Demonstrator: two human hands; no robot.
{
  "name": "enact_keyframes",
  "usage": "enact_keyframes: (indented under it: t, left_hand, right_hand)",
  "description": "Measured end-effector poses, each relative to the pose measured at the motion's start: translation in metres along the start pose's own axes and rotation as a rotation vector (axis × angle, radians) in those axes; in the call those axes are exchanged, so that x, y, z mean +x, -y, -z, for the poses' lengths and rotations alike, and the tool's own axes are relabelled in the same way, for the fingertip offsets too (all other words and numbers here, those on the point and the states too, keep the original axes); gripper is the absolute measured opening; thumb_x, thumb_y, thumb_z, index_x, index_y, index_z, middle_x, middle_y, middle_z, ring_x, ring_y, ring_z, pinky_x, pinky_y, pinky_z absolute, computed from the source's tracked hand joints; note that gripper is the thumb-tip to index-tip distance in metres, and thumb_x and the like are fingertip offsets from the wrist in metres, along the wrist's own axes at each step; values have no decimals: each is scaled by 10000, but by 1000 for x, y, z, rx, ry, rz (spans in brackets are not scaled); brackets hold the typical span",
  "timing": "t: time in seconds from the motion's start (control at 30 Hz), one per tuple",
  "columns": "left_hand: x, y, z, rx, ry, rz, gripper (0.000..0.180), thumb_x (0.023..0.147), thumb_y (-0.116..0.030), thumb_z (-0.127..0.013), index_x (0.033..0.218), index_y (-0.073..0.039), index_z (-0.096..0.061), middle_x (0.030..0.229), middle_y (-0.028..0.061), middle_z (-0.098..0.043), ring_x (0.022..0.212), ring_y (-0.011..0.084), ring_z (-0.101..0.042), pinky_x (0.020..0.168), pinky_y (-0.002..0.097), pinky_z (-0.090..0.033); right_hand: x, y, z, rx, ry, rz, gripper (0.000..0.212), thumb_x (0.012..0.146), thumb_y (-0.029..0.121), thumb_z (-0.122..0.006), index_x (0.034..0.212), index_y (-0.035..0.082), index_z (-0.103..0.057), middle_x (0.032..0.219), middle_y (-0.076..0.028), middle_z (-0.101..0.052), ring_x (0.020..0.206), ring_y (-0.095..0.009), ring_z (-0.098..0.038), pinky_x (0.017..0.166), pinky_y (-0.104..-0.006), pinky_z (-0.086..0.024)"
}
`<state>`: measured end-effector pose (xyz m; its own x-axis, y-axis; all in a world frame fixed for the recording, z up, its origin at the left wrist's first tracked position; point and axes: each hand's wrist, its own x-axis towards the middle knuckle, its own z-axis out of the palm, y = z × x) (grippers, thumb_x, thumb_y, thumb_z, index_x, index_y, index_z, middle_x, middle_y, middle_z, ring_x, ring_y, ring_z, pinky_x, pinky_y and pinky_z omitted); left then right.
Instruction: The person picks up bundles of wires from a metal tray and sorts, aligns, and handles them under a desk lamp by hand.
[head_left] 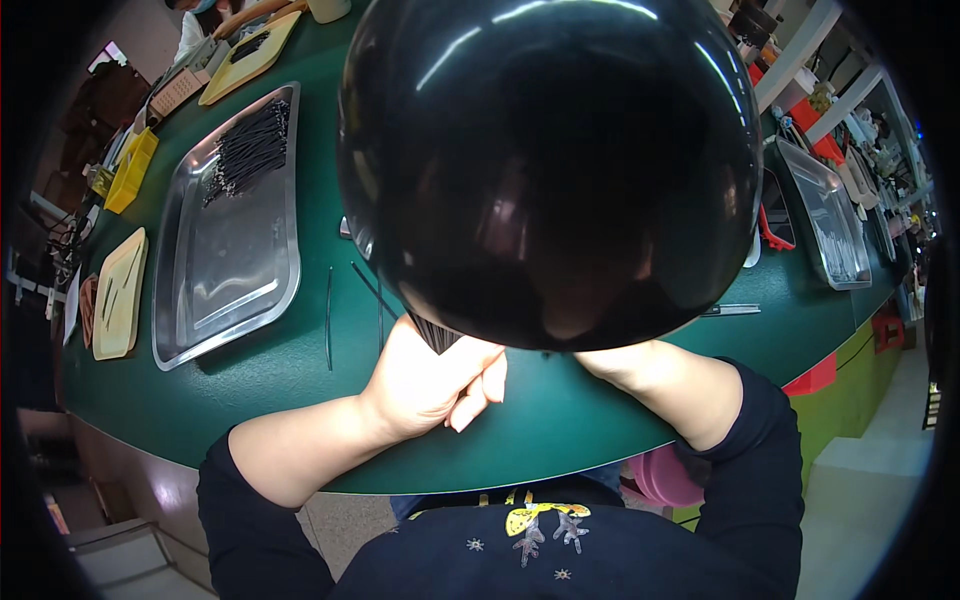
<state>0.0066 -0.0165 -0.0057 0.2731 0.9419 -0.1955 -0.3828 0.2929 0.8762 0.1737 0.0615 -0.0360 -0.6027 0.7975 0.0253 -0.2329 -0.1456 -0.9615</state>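
A large glossy black dome, like a lamp shade, (pixel 550 170) fills the middle of the view and covers much of the work area. My left hand (pixel 430 378) is closed around a bundle of thin black strands, like cut wires or tubing, (pixel 436 334) just below the dome's lower left edge. The upper part of that bundle disappears behind the dome. Of my right hand (pixel 618 362) only the wrist end shows under the dome's lower right edge; its fingers are hidden. To the left of my left hand, a loose black strand (pixel 329 318) lies on the green table (pixel 520 430).
On the left, a metal tray (pixel 225 300) holds many black wires (pixel 250 150). Beside it are a cream tray (pixel 120 300) and a yellow bin (pixel 131 172). A slim metal tool (pixel 732 310) and another metal tray (pixel 815 200) are on the right. Another person (pixel 195 30) sits at far left.
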Motion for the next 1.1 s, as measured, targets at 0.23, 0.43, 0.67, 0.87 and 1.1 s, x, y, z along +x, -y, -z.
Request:
enact_keyframes:
  t: [0.23, 0.43, 0.67, 0.87, 1.1]
  left_hand:
    - [1, 0, 5, -31, 46, -10, 192, 933, -85, -413, 867, 51, -532, 618, 115, -568, 366, 108, -470, 365, 201, -385]
    - [3, 5, 8, -105, 73, 23, 219, 944, -111, -410, 854, 51, -528, 619, 117, -565, 368, 111, -471, 370, 199, -383]
    - [1, 7, 4, -213, 80, 50, 209, 943, -114, -418, 882, 40, -545, 618, 114, -561, 373, 120, -471, 368, 203, -380]
    - [6, 13, 8, -24, 251, 20, 386, 988, -291, -284, 1051, 45, -465, 749, 175, -597, 625, 259, -638, 549, 315, -542]
    - [7, 13, 11, -22, 149, -19, 258, 946, -180, -441, 901, 34, -580, 760, 112, -631, 610, 170, -609, 584, 249, -494]
  right_hand:
    - [3, -3, 6, 136, 32, 12, 297, 915, 169, -512, 662, 14, -515, 605, -45, -510, 561, -110, -518, 544, -247, -434]
    - [-1, 10, 0, 385, 140, 75, 180, 897, 77, -518, 728, 14, -514, 579, -23, -463, 495, -90, -450, 475, -222, -368]
    - [-6, 14, -5, 180, 127, 38, 67, 855, 50, -584, 811, 0, -590, 625, -27, -552, 478, -68, -484, 442, -197, -350]
    - [-1, 12, -3, 122, 164, 58, 88, 874, 62, -558, 826, -2, -594, 639, -28, -558, 493, -69, -492, 449, -196, -363]
    - [-5, 16, -15, 508, -102, 89, 151, 912, 64, -477, 825, -41, -543, 711, -123, -596, 616, -187, -600, 565, -248, -484]
